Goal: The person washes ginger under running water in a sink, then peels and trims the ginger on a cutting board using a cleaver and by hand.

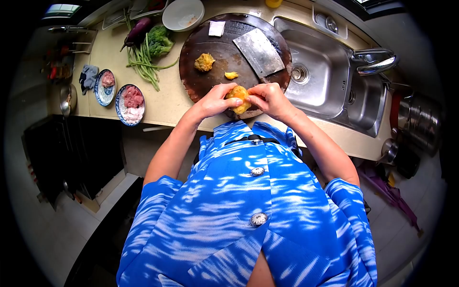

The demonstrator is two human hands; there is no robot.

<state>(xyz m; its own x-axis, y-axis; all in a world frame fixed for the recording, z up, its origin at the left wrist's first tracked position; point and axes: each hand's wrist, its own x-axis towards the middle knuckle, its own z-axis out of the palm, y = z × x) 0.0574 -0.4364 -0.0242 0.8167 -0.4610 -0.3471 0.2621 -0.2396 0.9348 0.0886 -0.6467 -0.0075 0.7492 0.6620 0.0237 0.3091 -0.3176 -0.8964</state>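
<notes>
Left hand [219, 101] and right hand [271, 100] together grip a lumpy yellow-orange piece [239, 97] at the six-o'clock edge of a round, dark-brown chopping board [198, 86]. Beyond: a small yellow fragment [231, 75]; a browned, lumpy yellow chunk [204, 62], nine o'clock; a rectangular grey metal cleaver [259, 51], two o'clock, any blade lettering illegible.

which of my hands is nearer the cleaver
Right. Your right hand is just on your side of the cleaver; your left hand is farther off, toward the left.
</notes>
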